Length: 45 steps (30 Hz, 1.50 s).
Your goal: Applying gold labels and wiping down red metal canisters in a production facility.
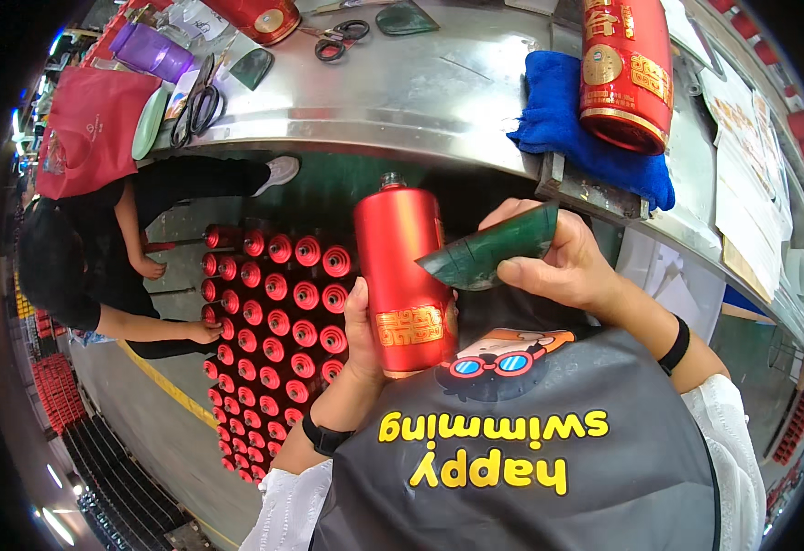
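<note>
A glossy red bottle with gold lettering near its lower end stands nearly upright before me, its bare neck uncapped at the top. My left hand is closed round its lower left side; most of those fingers are hidden behind it. Between the thumb and fingers of my right hand is a dark green, half-moon-shaped scraper. The scraper's pointed left end overlaps the bottle's right side; whether it touches I cannot tell.
Beyond my hands runs a metal table with scissors, another red bottle and a purple cup. A larger red bottle rests on a blue towel. Racked red bottles stand at left, beside another person.
</note>
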Each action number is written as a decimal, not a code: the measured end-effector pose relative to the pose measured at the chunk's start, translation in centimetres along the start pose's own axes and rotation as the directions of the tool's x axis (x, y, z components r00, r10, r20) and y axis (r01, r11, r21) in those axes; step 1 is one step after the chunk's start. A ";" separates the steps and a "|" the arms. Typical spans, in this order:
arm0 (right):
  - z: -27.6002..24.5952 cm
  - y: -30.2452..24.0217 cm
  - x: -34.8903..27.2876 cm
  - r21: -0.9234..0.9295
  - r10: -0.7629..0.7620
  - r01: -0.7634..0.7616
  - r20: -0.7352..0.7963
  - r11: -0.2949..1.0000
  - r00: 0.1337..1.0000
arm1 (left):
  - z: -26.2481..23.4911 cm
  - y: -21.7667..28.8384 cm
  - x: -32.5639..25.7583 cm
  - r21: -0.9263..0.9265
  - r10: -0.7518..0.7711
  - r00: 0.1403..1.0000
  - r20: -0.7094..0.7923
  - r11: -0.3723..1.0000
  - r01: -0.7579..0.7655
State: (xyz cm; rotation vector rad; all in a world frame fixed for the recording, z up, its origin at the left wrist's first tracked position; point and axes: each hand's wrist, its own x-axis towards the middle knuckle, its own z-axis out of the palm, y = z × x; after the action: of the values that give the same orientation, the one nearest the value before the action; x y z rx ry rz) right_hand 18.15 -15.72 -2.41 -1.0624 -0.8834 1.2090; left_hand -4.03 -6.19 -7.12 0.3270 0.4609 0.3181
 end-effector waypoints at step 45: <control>-0.8 -2.0 2.6 -0.450 -0.025 0.162 0.294 0.878 0.955 | 0.1 0.0 -0.1 0.025 0.030 0.999 -0.029 0.999 -0.029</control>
State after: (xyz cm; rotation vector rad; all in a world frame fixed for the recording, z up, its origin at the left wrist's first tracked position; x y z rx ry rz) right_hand 19.94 -13.30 -0.75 -1.2285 -1.4917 1.1019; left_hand -4.02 -6.28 -7.01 0.3538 0.4890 0.3466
